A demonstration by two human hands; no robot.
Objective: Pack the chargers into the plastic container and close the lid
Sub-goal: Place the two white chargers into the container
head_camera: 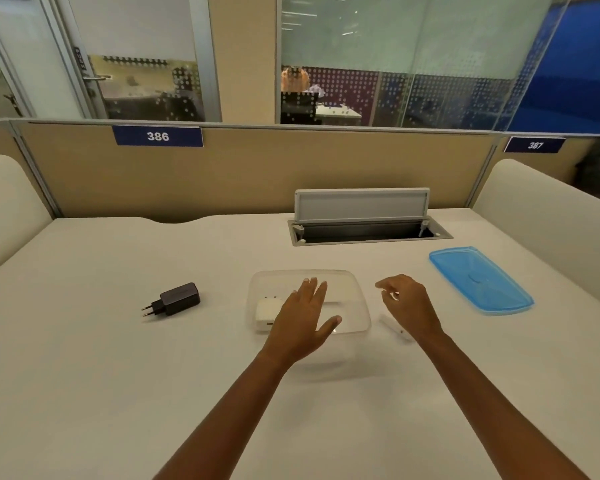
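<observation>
A clear plastic container (355, 299) stands open at the middle of the white desk. A white charger (265, 310) lies inside it at its left end. My left hand (303, 320) hovers flat over the container, fingers spread, holding nothing. My right hand (407, 304) hangs just right of the container with fingers loosely curled and empty. Under it on the desk lies another white charger (395, 329), partly hidden by the hand. A black charger (177, 299) with two prongs lies to the left of the container. The blue lid (478, 278) rests flat at the right.
An open cable hatch (364, 230) with a raised grey flap sits behind the container. A beige partition (257, 168) closes the desk's far edge. Cream side panels (548, 216) rise at both sides of the desk.
</observation>
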